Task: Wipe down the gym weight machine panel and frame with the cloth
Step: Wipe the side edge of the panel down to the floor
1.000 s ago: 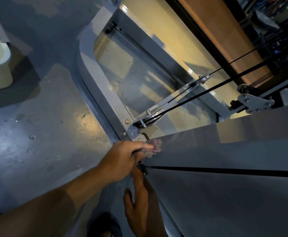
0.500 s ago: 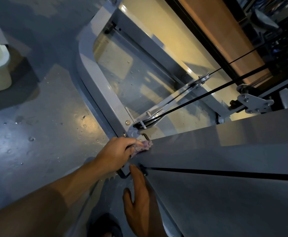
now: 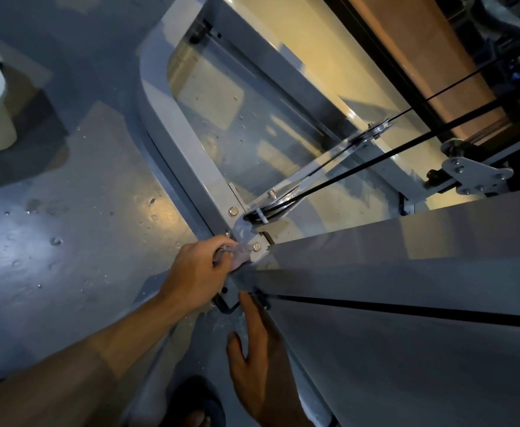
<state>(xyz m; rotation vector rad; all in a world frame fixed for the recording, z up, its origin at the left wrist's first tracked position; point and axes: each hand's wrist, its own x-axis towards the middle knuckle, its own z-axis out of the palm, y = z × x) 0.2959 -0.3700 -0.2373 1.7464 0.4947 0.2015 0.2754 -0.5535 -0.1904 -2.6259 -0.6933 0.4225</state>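
grey painted metal makes up the frame (image 3: 187, 155) and the panel (image 3: 406, 272), which meet at a bolted corner (image 3: 256, 247). just beside that corner the cloth (image 3: 237, 253) is bunched and pinched by the curled fingers of the left hand (image 3: 198, 272), probably so the small wad can be worked around the bolt heads. below the corner the right hand (image 3: 260, 365) is laid flat on the panel edge, fingers straight and pressed together, thumb apart, seemingly as a brace. 2 black cables (image 3: 376, 161) run above the corner, untouched.
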